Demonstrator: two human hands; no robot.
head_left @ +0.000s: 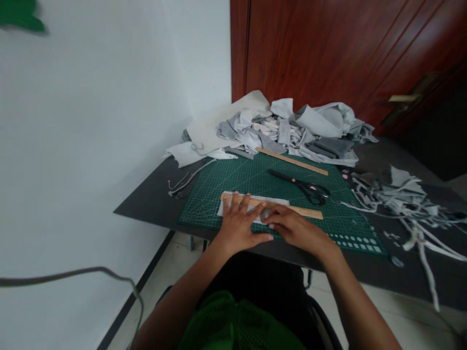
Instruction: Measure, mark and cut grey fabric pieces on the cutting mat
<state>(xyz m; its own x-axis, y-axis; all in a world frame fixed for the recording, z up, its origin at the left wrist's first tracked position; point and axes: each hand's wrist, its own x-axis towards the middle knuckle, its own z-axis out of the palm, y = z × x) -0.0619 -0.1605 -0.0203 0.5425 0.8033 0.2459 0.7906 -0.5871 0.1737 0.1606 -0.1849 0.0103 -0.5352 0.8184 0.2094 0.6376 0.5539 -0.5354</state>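
Observation:
My left hand lies with fingers spread over a wooden ruler, pressing it down on a piece of light grey fabric. Between the thumb and fingers of my right hand is a small flat grey disc, which looks like tailor's chalk. That disc sits at the ruler's lower edge, over the fabric. Part of the fabric and ruler is hidden under both hands. Beneath them is a green cutting mat. Black-handled scissors lie on the mat beyond my right hand.
A second wooden ruler lies farther back. Fabric scraps are heaped along the table's far side, against the wall and a brown door. More scraps and strips lie at the right. Thin cords rest left of the mat.

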